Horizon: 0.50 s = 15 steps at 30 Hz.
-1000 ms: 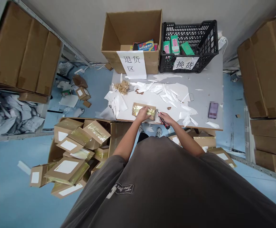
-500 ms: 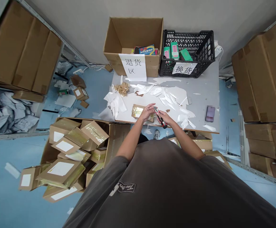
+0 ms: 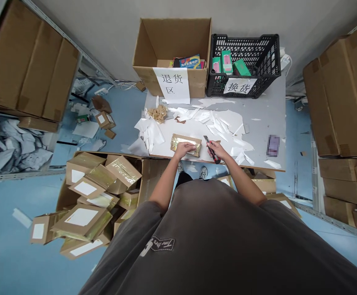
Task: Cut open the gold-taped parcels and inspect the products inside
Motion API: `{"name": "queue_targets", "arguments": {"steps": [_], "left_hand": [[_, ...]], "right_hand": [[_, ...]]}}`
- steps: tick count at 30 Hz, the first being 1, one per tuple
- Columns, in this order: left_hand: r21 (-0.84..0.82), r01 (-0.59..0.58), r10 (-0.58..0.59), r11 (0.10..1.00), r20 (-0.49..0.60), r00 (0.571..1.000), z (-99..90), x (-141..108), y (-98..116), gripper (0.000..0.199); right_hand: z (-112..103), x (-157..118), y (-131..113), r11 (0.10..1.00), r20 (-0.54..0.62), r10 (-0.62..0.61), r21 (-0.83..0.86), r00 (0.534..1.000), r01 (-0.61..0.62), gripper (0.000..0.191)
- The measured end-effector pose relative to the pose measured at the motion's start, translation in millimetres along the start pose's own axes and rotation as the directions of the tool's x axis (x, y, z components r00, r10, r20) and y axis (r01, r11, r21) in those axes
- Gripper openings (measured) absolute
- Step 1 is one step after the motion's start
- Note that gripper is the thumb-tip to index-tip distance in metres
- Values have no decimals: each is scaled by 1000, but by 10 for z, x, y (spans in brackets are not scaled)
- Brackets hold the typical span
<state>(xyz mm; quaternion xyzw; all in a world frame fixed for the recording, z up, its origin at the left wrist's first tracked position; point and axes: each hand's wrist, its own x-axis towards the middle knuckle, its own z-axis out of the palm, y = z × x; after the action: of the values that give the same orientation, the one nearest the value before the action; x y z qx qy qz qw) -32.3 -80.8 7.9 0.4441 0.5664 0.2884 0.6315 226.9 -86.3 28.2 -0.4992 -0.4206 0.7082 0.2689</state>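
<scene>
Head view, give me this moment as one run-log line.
left hand: on taped box | right hand: holding utility knife | table: paper scraps

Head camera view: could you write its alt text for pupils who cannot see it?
A person's left hand rests on a taped parcel while the right hand holds a knife beside it. Paper scraps litter the table; behind them stand a cardboard box and a black crate.

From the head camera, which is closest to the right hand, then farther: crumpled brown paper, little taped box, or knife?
1. Knife: in the right hand.
2. Little taped box: just left.
3. Crumpled brown paper: farther left and back.
</scene>
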Motion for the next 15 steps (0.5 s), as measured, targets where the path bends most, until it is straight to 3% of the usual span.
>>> {"name": "queue_targets", "arguments": {"steps": [1,3,5,8,12,15], "left_hand": [[173,-14,6,985,47,999,-16,-48,-4,29],[509,-80,1,857,154,988,-17,-135,-5,12],[723,-151,-52,674,251,967,9,-207,9,27],[843,-196,-123,501,294,948,60,-275,60,51],[898,-208,77,389,193,978,117,-244,145,38],[937,-228,125,263,201,971,164,-127,168,59]], "right_hand": [[-6,-3,13,1000,-1,2,2,1000,-2,68],[2,-13,38,1000,-3,10,10,1000,-9,68],[28,-22,62,1000,-3,24,14,1000,-24,67],[75,-23,96,999,-4,51,5,999,-51,62],[123,24,153,988,-12,124,-89,992,-125,48],[143,95,212,960,-32,185,-207,982,-188,33]]}}
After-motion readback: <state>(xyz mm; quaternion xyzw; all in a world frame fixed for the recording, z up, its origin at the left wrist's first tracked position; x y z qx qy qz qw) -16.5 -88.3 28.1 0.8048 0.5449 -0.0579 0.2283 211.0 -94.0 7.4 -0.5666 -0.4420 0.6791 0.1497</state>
